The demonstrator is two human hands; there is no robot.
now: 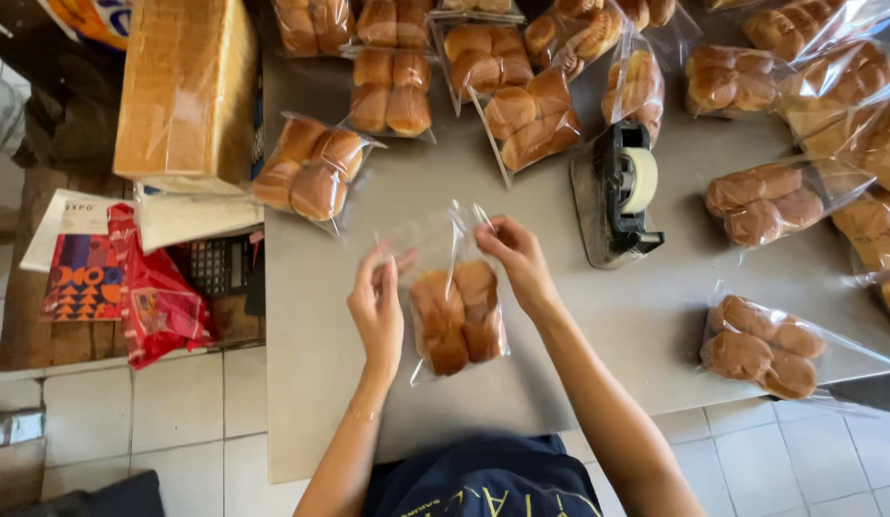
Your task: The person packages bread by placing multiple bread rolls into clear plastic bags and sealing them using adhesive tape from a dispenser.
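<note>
Four golden-brown buns sit in a clear plastic bag [454,297] held just above the grey table [560,316] — the left hand [378,306] pinches one top corner, the right hand [515,257] the other. White floor tiles [177,421] show below. A tape dispenser [622,196] stands near the right hand — more bagged buns [315,168] lie around.

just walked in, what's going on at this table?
A person is bagging bread rolls. Both hands hold one clear bag of rolls by its open top: the left hand on one side, the right hand pinching the other. The bag rests on a grey table. A tape dispenser sits just beyond the right hand. Many filled bags lie around, and a wrapped loaf sits at the far left.
</note>
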